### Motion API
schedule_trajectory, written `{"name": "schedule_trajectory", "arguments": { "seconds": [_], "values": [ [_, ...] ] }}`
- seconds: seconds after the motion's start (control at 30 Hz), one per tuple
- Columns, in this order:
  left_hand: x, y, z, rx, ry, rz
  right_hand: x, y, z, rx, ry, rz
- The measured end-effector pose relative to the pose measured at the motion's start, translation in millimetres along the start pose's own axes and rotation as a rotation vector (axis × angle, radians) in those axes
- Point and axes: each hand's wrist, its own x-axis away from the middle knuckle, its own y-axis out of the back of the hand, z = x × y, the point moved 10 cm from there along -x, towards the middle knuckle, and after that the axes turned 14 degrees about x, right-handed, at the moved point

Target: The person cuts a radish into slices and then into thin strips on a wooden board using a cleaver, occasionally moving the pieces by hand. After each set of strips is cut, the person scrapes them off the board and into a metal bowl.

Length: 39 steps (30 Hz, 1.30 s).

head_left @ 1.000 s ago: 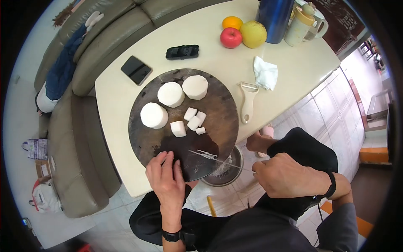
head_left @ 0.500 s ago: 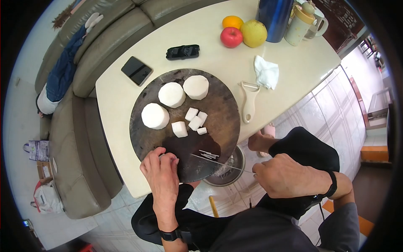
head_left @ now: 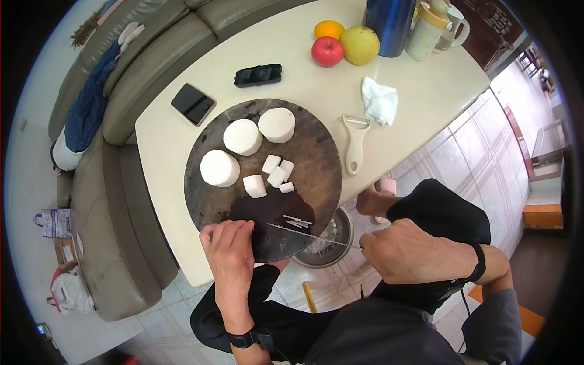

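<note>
My right hand (head_left: 404, 252) is closed round the handle of a knife (head_left: 313, 235), whose thin blade points left over the round dark board (head_left: 207, 204). Beside the blade lie thin white strips (head_left: 297, 222). My left hand (head_left: 228, 249) rests at the board's near left edge, fingers bent together; whatever they hold, if anything, is hidden. Three thick white rounds (head_left: 219, 168) stand at the back and left of the board. Several white chunks (head_left: 277, 176) sit at its middle, with a bigger white piece (head_left: 255, 186) just left of them.
On the cream table (head_left: 164, 152) are a phone (head_left: 193, 104), a black case (head_left: 258, 75), a peeler (head_left: 354, 146), a white cloth (head_left: 379, 101), fruit (head_left: 360, 45) and a blue flask (head_left: 394, 24). A metal basin (head_left: 323, 250) sits below the edge. Someone's legs (head_left: 93, 106) rest on the sofa.
The view has shifted slightly, moving the table items a little left. My left fingers have drawn closer together, and the knife's tip has shifted slightly left over the board.
</note>
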Motion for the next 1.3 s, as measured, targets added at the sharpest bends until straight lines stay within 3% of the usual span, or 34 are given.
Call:
{"name": "schedule_trajectory", "arguments": {
  "seconds": [0.57,0.97,1.3],
  "values": [
    [1.9,-5.5,-13.2,-0.022,-0.123,-0.161,2.8,0.5,-4.3,-0.012,-0.023,-0.02],
    [-8.0,-5.1,-9.9,0.133,0.033,0.014,3.4,5.3,-12.4,-0.009,-0.067,-0.071],
    [0.7,-20.2,-47.0,0.145,-0.18,-0.079,4.8,9.2,-15.2,-0.041,-0.062,-0.114]
  ]
}}
